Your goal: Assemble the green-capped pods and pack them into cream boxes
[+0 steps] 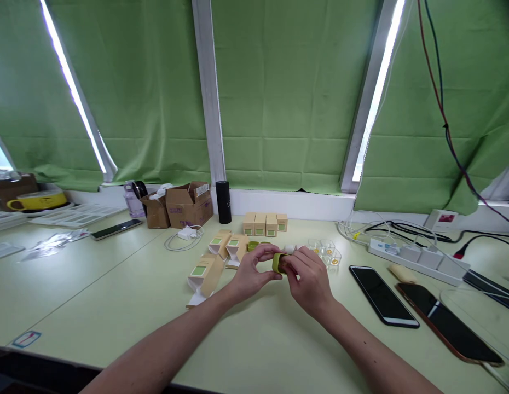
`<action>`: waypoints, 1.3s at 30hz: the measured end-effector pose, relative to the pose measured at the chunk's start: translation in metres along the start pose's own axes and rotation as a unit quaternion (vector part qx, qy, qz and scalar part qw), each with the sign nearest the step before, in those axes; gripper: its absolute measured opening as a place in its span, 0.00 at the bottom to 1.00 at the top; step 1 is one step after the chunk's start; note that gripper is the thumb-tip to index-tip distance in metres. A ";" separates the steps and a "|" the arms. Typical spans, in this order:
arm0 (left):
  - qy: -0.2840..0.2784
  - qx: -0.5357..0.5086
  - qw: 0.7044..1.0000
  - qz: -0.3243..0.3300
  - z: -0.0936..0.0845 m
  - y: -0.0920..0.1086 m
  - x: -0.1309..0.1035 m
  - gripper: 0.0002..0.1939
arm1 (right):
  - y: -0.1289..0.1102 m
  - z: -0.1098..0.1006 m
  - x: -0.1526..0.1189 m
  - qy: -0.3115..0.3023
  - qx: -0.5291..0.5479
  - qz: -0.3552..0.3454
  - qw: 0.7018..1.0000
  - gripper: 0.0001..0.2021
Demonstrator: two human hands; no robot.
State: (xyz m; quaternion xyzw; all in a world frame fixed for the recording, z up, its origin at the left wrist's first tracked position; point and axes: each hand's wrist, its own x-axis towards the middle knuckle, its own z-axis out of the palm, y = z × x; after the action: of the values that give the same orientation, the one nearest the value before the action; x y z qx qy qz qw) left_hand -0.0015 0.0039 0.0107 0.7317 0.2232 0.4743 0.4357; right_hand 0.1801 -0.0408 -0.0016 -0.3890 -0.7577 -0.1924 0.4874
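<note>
**Two bare hands hold a small green case over a pale table**

A person's two hands meet near the middle of a pale table (127,323). Between them is a small yellow-green case (276,264), raised above the tabletop. The left hand (254,272) is partly curled, its thumb and fingers bowed apart, with the tips pinching the case's left side. The right hand (314,280) is curled more tightly, its fingertips closed on the case's right side, at the opening; whether they also grip something inside cannot be told.

Just beyond the hands lies another green piece (258,244), partly hidden. To the left of the hands are three opened tan cartons (205,274) with green labels. Farther back, small closed boxes (265,224) stand close together. Several clear cups (326,251) with yellowish centres sit just beyond the right hand.

On the right, two dark-screened phones (383,295) lie near a white power strip (418,261) and its cables. At the far left of centre are a cardboard box (186,209) and a black bottle (224,202). Green blinds (295,98) cover the windows behind.
</note>
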 end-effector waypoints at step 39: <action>0.093 0.155 0.983 0.036 -0.009 -0.001 0.000 0.07 | 0.002 0.002 -0.003 -0.016 0.142 0.104 0.984 0.24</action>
State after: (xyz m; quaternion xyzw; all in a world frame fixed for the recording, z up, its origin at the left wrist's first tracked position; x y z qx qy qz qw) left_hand -0.0099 0.0079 0.0116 0.7504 0.3066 0.5158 0.2772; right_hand 0.1811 -0.0392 -0.0051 -0.3954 -0.7402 -0.0248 0.5432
